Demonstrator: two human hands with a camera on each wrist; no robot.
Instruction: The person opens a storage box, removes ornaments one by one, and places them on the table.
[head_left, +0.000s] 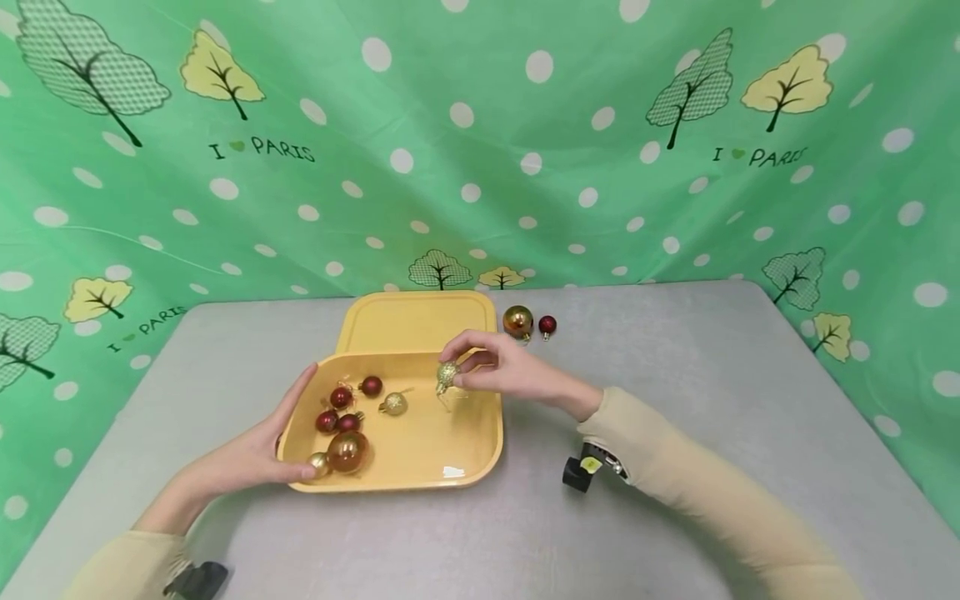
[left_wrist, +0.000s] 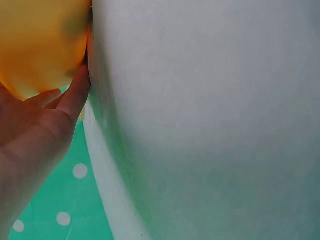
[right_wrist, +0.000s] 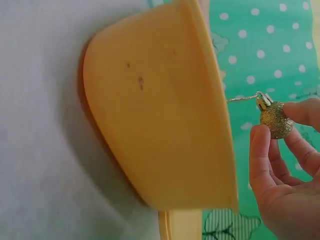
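A yellow plastic container (head_left: 420, 479) sits on the table with its opening up. My left hand (head_left: 258, 446) grips its left end, thumb at the rim and fingers along the outer wall (left_wrist: 45, 45). Over the container's back right part, my right hand (head_left: 491, 367) pinches a glittery gold Christmas bauble (right_wrist: 276, 121) by its round body, its metal cap and string hanging free. Inside lie several small dark red baubles (head_left: 371, 385), a glittery gold bauble (head_left: 394, 403), a large shiny amber bauble (head_left: 348, 452) and a small gold bauble (head_left: 319, 463) near my left thumb.
Behind the container is a flat yellow lid (head_left: 420, 321). To its right, a large gold bauble (head_left: 517, 321) and a small red bauble (head_left: 547, 325) rest on the grey table (head_left: 675, 367). A green dotted cloth (head_left: 480, 167) hangs along the table's back edge.
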